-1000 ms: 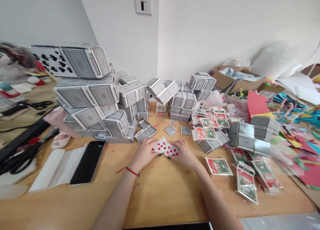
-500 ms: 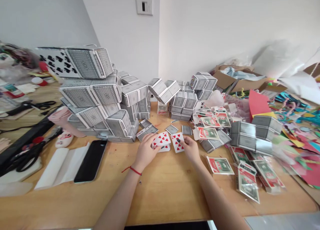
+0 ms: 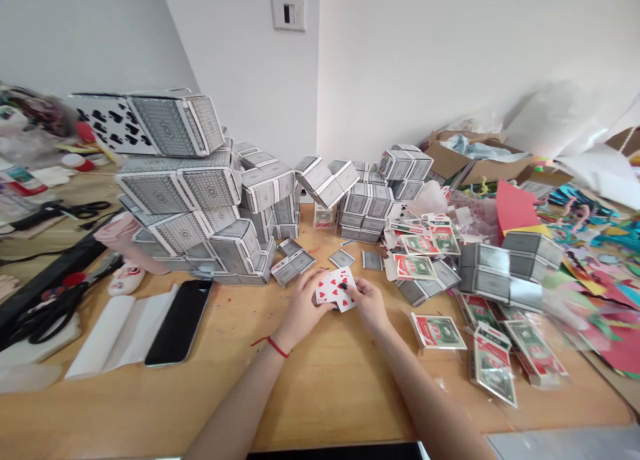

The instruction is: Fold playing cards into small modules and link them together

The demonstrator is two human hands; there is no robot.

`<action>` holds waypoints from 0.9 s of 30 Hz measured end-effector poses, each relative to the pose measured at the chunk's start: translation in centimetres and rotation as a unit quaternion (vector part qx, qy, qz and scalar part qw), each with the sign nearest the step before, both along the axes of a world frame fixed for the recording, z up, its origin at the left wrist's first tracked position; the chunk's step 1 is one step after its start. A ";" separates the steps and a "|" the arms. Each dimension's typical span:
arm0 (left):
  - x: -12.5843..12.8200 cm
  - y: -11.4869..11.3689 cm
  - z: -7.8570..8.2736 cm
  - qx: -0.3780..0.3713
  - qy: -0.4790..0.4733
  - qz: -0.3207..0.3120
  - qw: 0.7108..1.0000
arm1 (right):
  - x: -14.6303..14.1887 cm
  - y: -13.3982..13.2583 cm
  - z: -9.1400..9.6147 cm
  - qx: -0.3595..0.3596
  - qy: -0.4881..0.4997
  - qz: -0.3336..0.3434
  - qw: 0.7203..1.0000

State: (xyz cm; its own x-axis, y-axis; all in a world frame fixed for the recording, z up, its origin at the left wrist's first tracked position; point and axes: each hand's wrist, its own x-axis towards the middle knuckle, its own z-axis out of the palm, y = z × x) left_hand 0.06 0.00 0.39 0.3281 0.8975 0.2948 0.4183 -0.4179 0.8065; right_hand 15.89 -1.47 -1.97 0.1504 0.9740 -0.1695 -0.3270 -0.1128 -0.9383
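Note:
My left hand is closed on a playing card with red hearts, gripped at its left side. From the right, my right hand pinches a second hearts card between thumb and fingers. The two cards overlap in front of me, low over the wooden table. Behind them lie folded grey-backed cards and a small flat card piece. Whether more cards sit under the left-hand one is hidden.
A tall stack of card-built blocks stands left, with lower block stacks at the back. Red-and-green card boxes lie to the right. A phone, a paper roll and black-handled scissors are on the left.
My right hand has moved left with its card, which now overlaps the left-hand card. My left hand has shifted slightly to the right. Half a second ago the cards were apart.

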 end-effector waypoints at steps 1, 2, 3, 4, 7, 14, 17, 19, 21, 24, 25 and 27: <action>0.1 0.1 -0.3 -0.037 -0.047 0.005 0.998 | 0.0 0.0 0.0 0.003 0.006 0.000 1.000; 0.1 0.3 -0.7 -0.083 -0.100 0.010 0.991 | 0.0 0.1 0.0 0.007 0.013 0.003 1.000; 0.0 0.5 -1.0 -0.130 -0.150 0.013 0.980 | 0.0 0.1 0.0 0.012 0.018 0.007 1.000; 0.0 0.7 -1.4 -0.174 -0.182 0.011 0.968 | 0.0 0.2 0.0 0.017 0.021 0.012 1.000; -0.1 1.1 -1.9 -0.250 -0.221 0.021 0.942 | -0.2 0.2 -0.1 0.028 0.025 0.015 0.999; -0.2 1.0 -0.6 -0.319 -0.305 0.076 0.894 | -0.1 0.2 -0.3 0.002 0.020 0.017 1.000; -0.3 0.9 -0.5 -0.324 -0.297 0.061 0.896 | 0.0 0.2 -0.1 0.000 0.037 0.011 0.999; -0.3 0.7 -0.5 -0.319 -0.271 0.034 0.907 | 0.0 0.2 0.0 0.004 0.050 0.003 0.999; -0.2 0.5 -0.5 -0.303 -0.222 0.006 0.927 | -0.1 0.2 0.1 0.010 0.062 0.004 0.998; -0.2 0.1 -0.2 -0.237 -0.159 -0.005 0.958 | -0.2 0.1 0.2 0.010 0.048 0.021 0.999; -0.3 0.1 -0.1 -0.209 -0.152 0.000 0.966 | -0.3 0.1 0.2 0.012 0.032 0.028 0.999; -0.5 0.3 0.2 -0.171 -0.147 0.013 0.974 | -0.3 0.0 0.2 0.022 -0.006 0.037 0.999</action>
State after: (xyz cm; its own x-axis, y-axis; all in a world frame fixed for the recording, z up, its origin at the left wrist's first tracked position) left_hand -0.48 0.26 0.60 0.2506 0.9666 0.0543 0.1545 -0.0953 0.9834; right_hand 15.60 -1.45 -1.77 0.0795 0.9889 -0.1252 -0.3084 -0.0951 -0.9465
